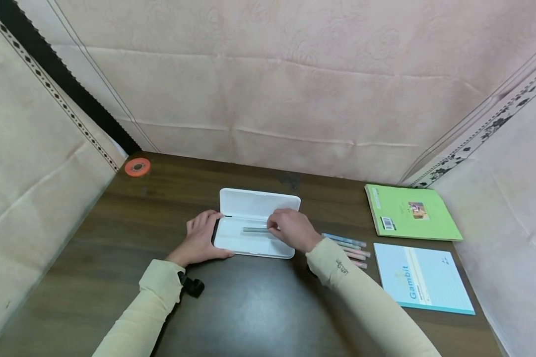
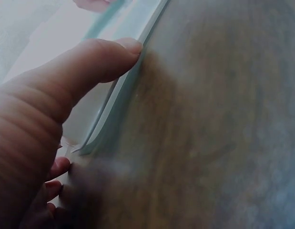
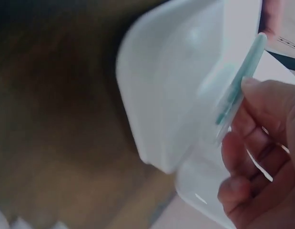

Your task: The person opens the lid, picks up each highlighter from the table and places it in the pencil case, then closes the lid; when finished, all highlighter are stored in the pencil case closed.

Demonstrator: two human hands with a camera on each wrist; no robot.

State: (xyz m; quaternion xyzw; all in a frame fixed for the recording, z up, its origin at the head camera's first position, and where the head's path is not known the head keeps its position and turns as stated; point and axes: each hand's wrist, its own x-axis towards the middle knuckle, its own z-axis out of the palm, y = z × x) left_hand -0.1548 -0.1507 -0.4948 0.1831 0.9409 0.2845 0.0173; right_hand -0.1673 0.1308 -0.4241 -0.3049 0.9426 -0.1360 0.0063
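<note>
A white pencil case (image 1: 232, 244) lies on the table with its lid (image 1: 259, 202) raised at the back. My left hand (image 1: 198, 242) holds the case at its left end. In the left wrist view, the thumb (image 2: 102, 59) presses the near rim and the other fingertips lie around the corner. Over the tray, my right hand (image 1: 296, 229) pinches a slim pale-green pen (image 1: 255, 229) between thumb and fingers. The right wrist view shows this pen (image 3: 249, 64) tilted above the case; whether it touches the bottom I cannot tell.
Several blue and pink pens (image 1: 355, 253) lie right of the case, partly behind the right sleeve. Further right are a green book (image 1: 397, 213) and a light-blue notebook (image 1: 442, 282). An orange-red ring-shaped object (image 1: 137, 167) sits at the far left corner. Cloth curtains border the table.
</note>
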